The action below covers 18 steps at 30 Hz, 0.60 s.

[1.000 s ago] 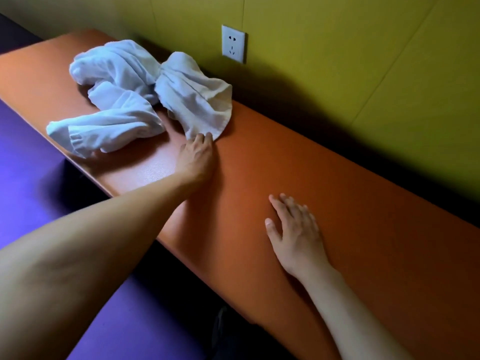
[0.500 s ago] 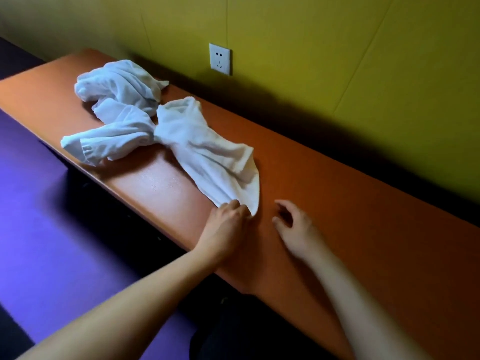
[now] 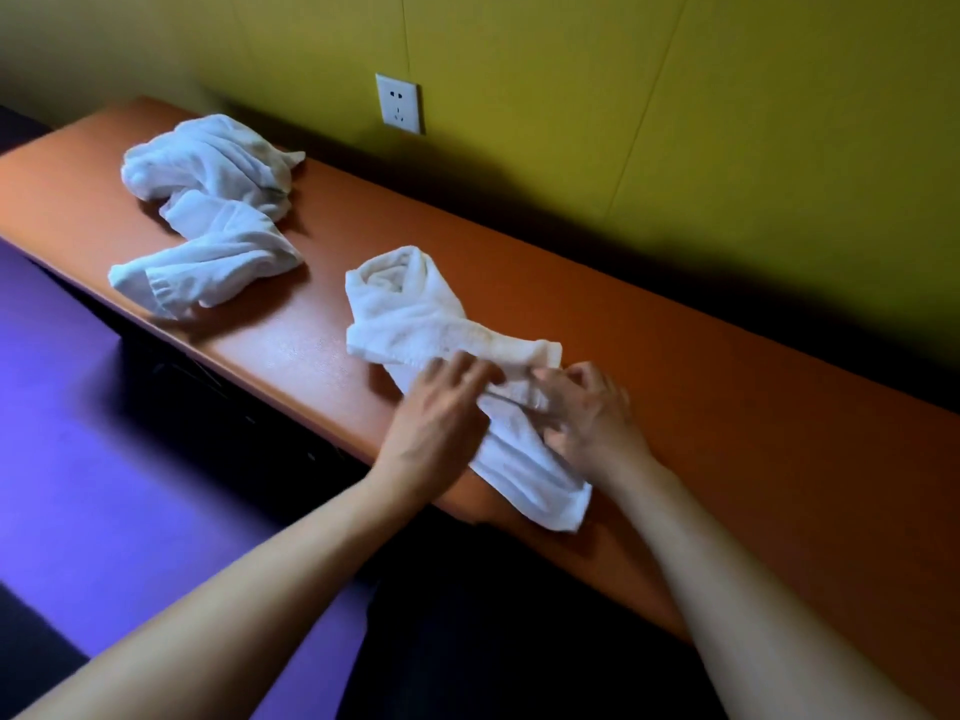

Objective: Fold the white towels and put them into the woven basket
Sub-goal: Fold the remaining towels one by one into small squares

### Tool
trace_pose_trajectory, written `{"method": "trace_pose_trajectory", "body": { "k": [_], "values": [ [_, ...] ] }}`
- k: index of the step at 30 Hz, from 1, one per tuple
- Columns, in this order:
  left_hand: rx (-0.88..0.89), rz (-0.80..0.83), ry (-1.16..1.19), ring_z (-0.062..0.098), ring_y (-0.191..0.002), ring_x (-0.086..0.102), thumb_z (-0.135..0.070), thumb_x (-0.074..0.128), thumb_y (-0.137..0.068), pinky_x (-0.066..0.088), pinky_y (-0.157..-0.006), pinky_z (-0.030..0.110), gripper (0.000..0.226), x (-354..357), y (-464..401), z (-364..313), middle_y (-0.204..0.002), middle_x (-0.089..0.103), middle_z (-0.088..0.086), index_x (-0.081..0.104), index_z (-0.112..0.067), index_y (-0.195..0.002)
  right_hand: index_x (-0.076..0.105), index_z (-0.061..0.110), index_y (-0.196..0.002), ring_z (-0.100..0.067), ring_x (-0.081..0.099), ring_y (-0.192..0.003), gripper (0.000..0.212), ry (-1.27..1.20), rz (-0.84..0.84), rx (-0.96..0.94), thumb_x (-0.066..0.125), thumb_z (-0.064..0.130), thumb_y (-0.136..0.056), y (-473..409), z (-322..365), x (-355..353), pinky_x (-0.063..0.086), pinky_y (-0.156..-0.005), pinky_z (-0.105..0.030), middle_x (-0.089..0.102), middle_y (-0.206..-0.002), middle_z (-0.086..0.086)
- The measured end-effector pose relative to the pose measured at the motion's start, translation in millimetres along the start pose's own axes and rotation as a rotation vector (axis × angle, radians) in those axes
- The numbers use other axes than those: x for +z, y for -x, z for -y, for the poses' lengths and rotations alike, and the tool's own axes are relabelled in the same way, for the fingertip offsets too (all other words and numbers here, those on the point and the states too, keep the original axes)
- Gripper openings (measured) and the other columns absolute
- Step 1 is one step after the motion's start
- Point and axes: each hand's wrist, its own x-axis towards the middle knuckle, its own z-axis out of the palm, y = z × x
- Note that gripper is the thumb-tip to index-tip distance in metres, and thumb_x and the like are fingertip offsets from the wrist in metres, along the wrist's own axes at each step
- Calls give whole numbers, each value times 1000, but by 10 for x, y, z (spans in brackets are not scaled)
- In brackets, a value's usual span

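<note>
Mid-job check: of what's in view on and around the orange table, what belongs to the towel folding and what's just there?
Job:
- towel being handled, with left hand and right hand on it
- crumpled towels waiting at the far end
- woven basket: not in view

Just there:
- orange table
- wall socket

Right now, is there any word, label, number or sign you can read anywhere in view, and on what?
None: no readable text in view.
Wall socket: plain white, only its pin holes, no lettering.
Towels: no tag or print showing.
Table: bare orange, no marking.
</note>
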Motion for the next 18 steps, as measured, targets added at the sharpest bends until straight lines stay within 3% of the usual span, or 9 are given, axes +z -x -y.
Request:
{"method": "trace_pose_trajectory", "body": {
  "k": [2, 5, 9, 12, 15, 18],
  "values": [
    [-137, -103, -229, 36, -102, 52, 0, 65, -67, 46, -87, 48, 64, -148, -139, 305, -124, 57, 9, 60, -18, -128, 47, 42, -139, -22, 47, -113, 55, 7, -74, -2, 66, 37, -88, -32, 20, 63, 38, -99, -41, 47, -122, 1],
    [-269, 84, -329, 37, -124, 47, -12, 71, -74, 35, -100, 45, 65, -249, -281, 744, -134, 55, 6, 53, -21, -137, 57, 40, -127, -21, 49, -108, 32, 41, -116, 15, 56, 37, -95, -112, 53, 133, 40, -97, -39, 51, -119, 2],
    [-196, 26, -219, 36, -96, 56, -11, 72, -79, 37, -83, 43, 33, -295, -359, 916, -98, 61, 7, 59, -11, -110, 69, 20, -110, -25, 55, -100, 24, -195, -284, 12, 53, 30, -95, -178, 7, 87, 45, -85, -40, 62, -111, -1],
    [-145, -8, -121, 34, -92, 52, -11, 70, -79, 38, -79, 43, 34, -321, -417, 755, -100, 61, 6, 56, -11, -109, 65, 14, -99, -23, 59, -84, 24, -443, -466, 46, 51, 30, -89, -127, -127, -170, 44, -70, -34, 66, -93, -2],
    [-48, -12, -128, 35, -94, 51, -10, 64, -75, 42, -80, 45, 39, -372, -470, 524, -107, 58, 7, 56, -14, -113, 62, 22, -95, -8, 56, -71, 12, -661, -568, 86, 53, 26, -89, 61, -231, -547, 42, -60, -17, 62, -80, 6],
    [27, -74, -207, 37, -91, 53, -10, 60, -75, 46, -80, 48, 37, -493, -565, 302, -102, 61, 7, 59, -15, -111, 58, 29, -90, -5, 48, -43, 15, -888, -677, 113, 55, 16, -98, 337, -267, -971, 37, -43, -19, 55, -61, 11]
  ]
}}
